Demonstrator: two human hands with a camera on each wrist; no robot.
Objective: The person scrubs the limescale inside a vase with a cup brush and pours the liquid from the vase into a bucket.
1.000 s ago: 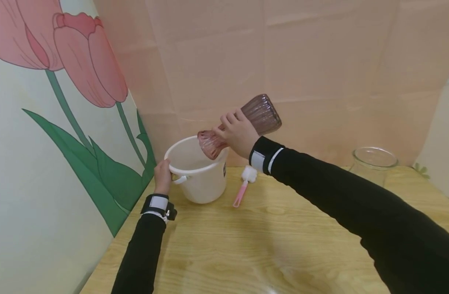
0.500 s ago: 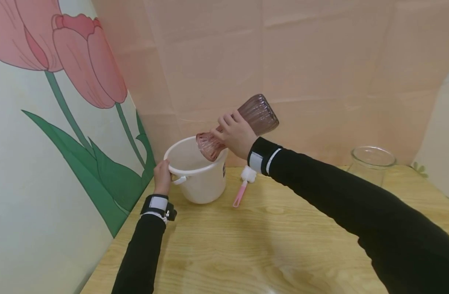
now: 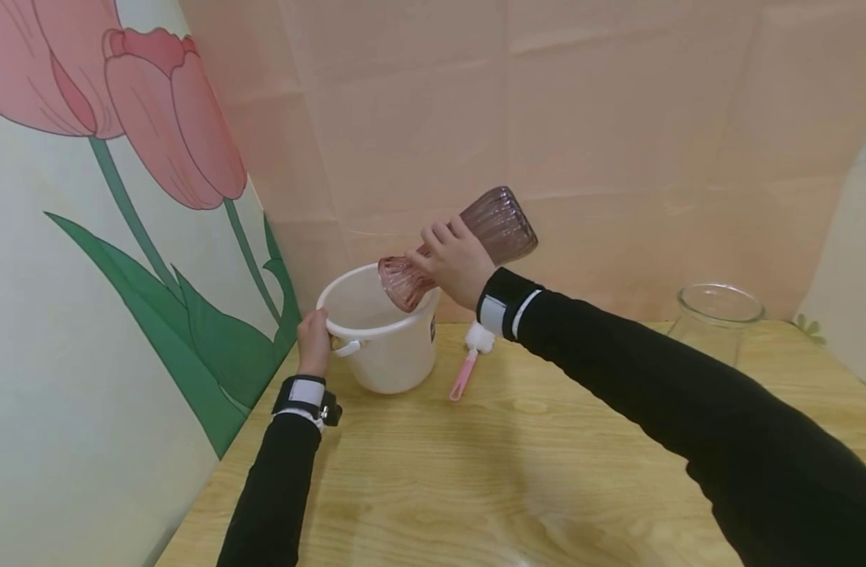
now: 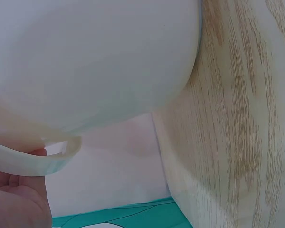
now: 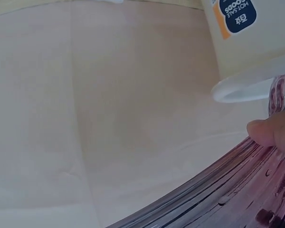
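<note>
Change: nothing has shifted; ribbed pink glass vase (image 3: 468, 240) stays tilted.
Hands: my right hand (image 3: 456, 264) grips it, left hand (image 3: 312, 340) clamps round white plastic bucket (image 3: 379, 339).
Tip: I'd keep its mouth over the rim.

you wear long black sleeves on both arms. your left hand (image 3: 313, 341) is bare; at that wrist sits a black strap with a white panel and a small black device with a metal fitting. your right hand (image 3: 456, 264) is bare; its cuff carries a black band with white panels.
</note>
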